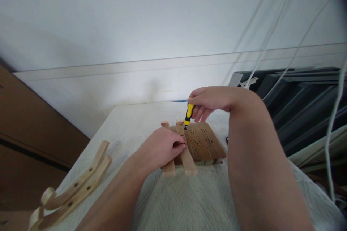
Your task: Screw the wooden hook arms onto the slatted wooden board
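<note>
My right hand [210, 100] is closed around the handle of a yellow and black screwdriver [189, 112], which points down at a pale wooden strip. Its tip ends near the far part of that wooden strip [189, 163]. My left hand [164, 146] rests across the strips, thumb and forefinger pinched together just below the tip; whatever they hold is hidden. A second wooden strip [169, 169] runs roughly parallel beneath this hand. Both strips lie over a brown wooden board [204, 140] dotted with many small dark marks or holes.
Two curved wooden pieces with holes, one [77, 184] behind the other [88, 188], lie at the left of the cloth-covered table [187, 202]. A white wall [151, 83] stands behind. Dark grey panels [306, 94] and hanging white cables [329, 144] are at the right.
</note>
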Tool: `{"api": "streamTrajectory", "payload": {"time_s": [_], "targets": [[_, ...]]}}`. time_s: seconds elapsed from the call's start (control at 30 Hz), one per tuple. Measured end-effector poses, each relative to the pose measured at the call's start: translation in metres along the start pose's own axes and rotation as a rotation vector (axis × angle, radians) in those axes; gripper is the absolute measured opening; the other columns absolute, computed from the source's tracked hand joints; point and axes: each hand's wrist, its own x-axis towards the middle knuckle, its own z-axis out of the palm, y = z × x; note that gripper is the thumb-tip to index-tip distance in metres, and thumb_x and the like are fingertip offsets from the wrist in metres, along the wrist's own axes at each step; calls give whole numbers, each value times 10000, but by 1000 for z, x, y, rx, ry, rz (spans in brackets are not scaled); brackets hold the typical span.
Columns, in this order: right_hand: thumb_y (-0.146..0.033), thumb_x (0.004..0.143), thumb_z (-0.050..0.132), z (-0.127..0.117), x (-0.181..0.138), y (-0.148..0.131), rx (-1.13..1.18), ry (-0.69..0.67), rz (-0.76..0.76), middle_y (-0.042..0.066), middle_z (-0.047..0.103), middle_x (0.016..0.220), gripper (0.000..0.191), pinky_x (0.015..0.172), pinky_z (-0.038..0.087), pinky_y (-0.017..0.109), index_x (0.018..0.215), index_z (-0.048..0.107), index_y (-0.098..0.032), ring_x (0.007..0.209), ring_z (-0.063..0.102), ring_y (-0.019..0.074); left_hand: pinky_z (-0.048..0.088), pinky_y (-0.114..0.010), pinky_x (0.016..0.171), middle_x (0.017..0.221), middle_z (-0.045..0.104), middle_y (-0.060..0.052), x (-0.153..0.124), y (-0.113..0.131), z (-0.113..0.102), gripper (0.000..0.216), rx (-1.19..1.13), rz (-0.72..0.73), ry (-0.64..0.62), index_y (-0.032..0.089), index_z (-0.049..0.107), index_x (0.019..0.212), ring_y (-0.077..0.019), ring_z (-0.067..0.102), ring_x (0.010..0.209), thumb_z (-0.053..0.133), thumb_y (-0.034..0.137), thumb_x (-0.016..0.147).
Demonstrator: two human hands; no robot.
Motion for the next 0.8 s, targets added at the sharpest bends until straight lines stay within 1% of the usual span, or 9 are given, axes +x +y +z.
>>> {"api": "streamTrajectory", "payload": {"time_s": [0.1,0.23,0.37,0.53,0.67,0.73,0.8], "targets": [[-319,905,423,5,6,-2,48,-25,39,97,723,714,290,683,583,299,919,640,-128,711,702,187,314,-222,529,729,699,-12,1,2,0,229,-10,-4,2,205,709,819,-97,539,560,491,262,860],[-304,922,394,8,13,0,90,-15,54,89,709,655,312,716,580,296,908,637,-109,714,703,179,302,-220,513,693,683,-10,2,5,-2,229,-1,-22,-1,198,700,794,-93,518,533,488,258,855],[-285,934,361,7,19,4,119,-18,21,87,704,643,322,729,577,304,899,627,-107,705,703,176,326,-224,537,724,692,-18,2,6,-2,230,-1,-31,-2,193,698,793,-102,538,569,486,258,852],[-286,928,369,7,24,8,147,-43,-18,77,695,620,300,722,578,309,896,612,-112,697,701,179,344,-220,548,712,689,-20,3,5,-2,237,-9,-28,3,187,703,787,-100,539,569,486,258,853],[-270,933,349,7,21,5,134,-22,13,75,690,617,305,716,576,294,934,604,-103,669,696,167,360,-220,557,719,692,-15,2,2,-1,227,-16,-32,5,195,706,796,-102,546,577,495,257,851],[-279,929,361,5,15,2,90,8,-7,77,697,645,295,684,577,293,965,596,-105,635,689,165,379,-224,577,733,697,-13,2,0,0,222,-22,-27,13,199,705,798,-106,560,597,497,254,851],[-307,915,403,3,4,-3,18,57,-49,78,708,695,271,640,572,288,1000,582,-123,610,681,165,410,-233,631,771,703,-15,2,-3,1,213,-37,0,40,198,702,801,-115,584,653,501,249,851]]}}
